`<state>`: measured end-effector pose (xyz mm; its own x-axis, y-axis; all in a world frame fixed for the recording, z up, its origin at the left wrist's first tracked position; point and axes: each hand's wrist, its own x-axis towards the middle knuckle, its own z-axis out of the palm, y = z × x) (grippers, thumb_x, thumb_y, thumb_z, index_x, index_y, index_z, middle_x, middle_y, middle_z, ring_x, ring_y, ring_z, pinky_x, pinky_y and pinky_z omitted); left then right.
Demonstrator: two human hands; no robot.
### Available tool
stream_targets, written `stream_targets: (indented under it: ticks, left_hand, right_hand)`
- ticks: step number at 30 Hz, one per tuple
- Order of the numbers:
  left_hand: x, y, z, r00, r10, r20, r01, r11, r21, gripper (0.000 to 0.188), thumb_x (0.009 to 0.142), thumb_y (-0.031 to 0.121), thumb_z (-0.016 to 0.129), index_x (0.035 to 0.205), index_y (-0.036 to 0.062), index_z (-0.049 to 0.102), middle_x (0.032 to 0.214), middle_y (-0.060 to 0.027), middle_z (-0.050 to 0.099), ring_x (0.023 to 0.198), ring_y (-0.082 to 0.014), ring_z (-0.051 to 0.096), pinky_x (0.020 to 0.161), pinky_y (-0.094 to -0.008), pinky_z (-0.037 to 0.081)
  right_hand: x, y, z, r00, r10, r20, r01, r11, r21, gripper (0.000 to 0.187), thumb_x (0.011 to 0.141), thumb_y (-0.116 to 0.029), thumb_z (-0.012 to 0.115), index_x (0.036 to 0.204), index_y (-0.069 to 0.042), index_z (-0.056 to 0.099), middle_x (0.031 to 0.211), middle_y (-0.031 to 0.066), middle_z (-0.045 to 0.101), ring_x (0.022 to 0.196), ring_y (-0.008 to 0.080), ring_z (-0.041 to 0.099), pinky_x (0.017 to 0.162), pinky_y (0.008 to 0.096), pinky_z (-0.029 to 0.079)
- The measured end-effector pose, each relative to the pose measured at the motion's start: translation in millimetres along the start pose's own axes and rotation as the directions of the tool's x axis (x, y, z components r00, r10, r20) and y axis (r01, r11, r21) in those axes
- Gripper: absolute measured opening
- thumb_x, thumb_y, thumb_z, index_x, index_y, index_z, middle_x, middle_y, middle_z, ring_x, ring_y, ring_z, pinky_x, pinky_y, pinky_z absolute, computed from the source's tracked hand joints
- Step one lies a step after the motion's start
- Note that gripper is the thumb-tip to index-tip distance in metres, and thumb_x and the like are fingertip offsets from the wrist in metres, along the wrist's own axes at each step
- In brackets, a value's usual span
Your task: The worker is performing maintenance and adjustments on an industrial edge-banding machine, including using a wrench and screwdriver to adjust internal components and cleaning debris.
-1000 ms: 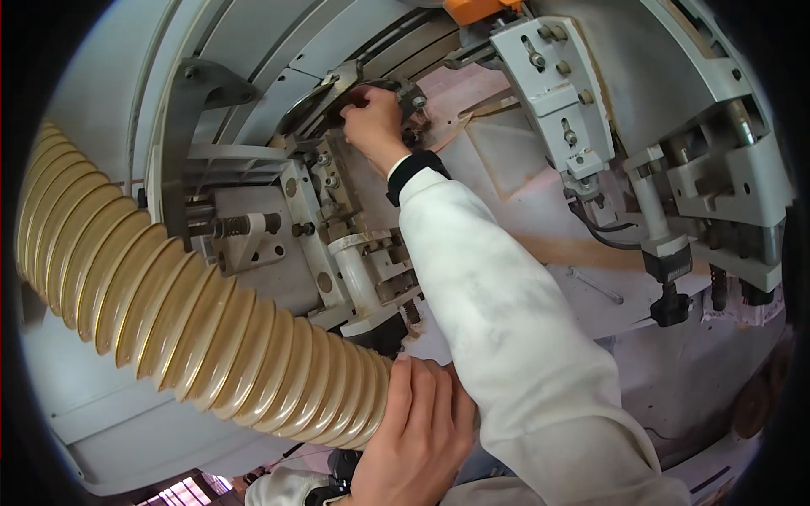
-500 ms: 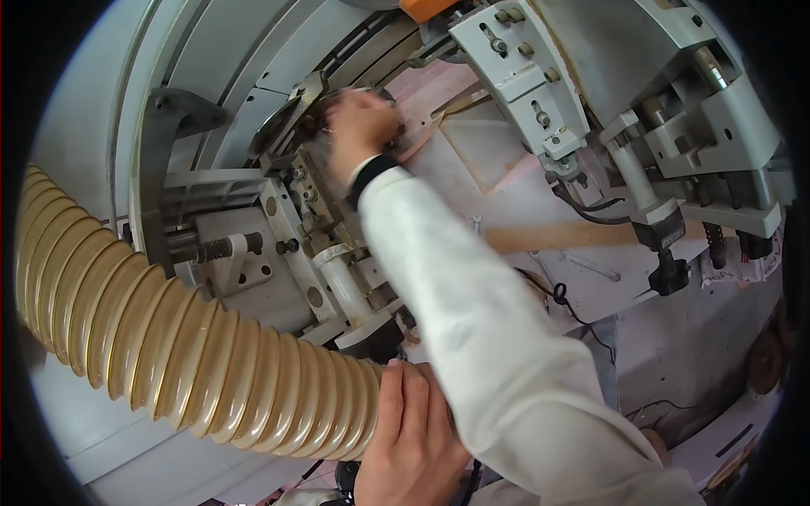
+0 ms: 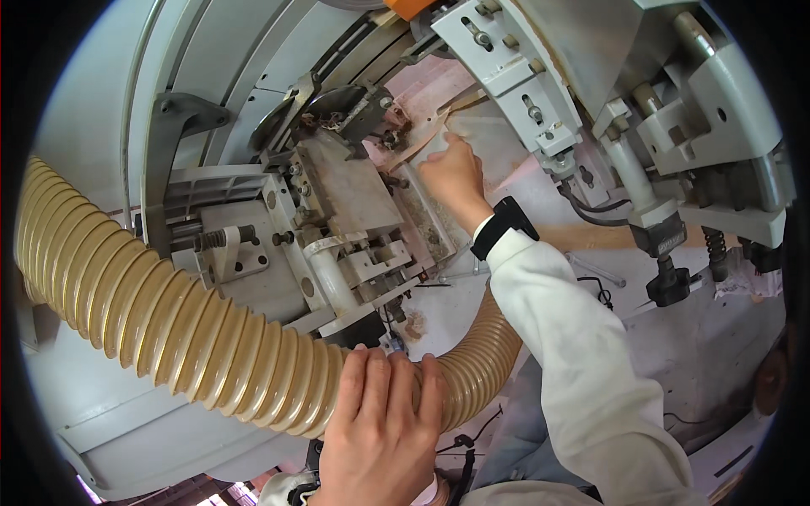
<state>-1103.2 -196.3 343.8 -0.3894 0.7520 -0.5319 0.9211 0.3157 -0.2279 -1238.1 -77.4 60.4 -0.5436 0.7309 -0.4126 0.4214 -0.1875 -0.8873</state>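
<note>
While L hand (image 3: 380, 438) lies w/ fingers extended over ribbed hose (image 3: 211, 337), R hand (image 3: 456, 175) curled, contents unclear

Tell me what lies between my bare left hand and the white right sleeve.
The head view shows the glossy, ribbed tan hose curving there, then some blue-grey cloth beyond it.
</note>
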Motion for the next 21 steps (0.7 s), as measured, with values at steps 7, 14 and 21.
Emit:
stream_targets:
  ticks: [7, 14, 21]
  left_hand:
    - [0.0, 3.1, -1.4, 1.0, -0.015, 0.016, 0.015, 1.0, -0.008, 0.056, 0.064, 0.012, 0.07, 0.119, 0.002, 0.062, 0.111, -0.0172, 0.06, 0.114, -0.0346, 0.055, 0.11, -0.0489, 0.037]
    - [7.4, 4.2, -3.9, 0.995, -0.008, 0.101, 0.014, 0.998, -0.061, 0.063, 0.057, 0.017, 0.073, 0.117, -0.0018, 0.064, 0.1, -0.0178, 0.061, 0.107, -0.0353, 0.057, 0.111, -0.0489, 0.037]
    - [2.0, 2.0, -2.2, 0.998, -0.02, 0.062, 0.02, 1.0, 0.0, 0.06, 0.063, 0.012, 0.07, 0.122, 0.0031, 0.062, 0.114, -0.0171, 0.06, 0.116, -0.0345, 0.054, 0.111, -0.0487, 0.037]
  right_hand:
    - [-16.3, 2.0, 7.0, 0.969, -0.039, 0.243, 0.004, 0.99, 0.142, 0.024, 0.079, -0.018, 0.068, 0.099, -0.005, 0.073, 0.098, 0.0159, 0.074, 0.097, 0.0346, 0.07, 0.087, 0.0408, 0.055]
    - [-22.3, 4.1, 11.5, 0.971, -0.065, 0.231, 0.026, 0.985, 0.171, 0.017, 0.077, -0.017, 0.069, 0.09, -0.006, 0.074, 0.094, 0.0146, 0.075, 0.091, 0.0334, 0.071, 0.084, 0.0393, 0.055]
    - [-23.7, 5.0, 9.7, 0.971, -0.072, 0.227, 0.031, 0.984, 0.177, 0.016, 0.078, -0.017, 0.068, 0.088, -0.006, 0.074, 0.092, 0.0144, 0.074, 0.089, 0.0328, 0.071, 0.083, 0.0389, 0.055]
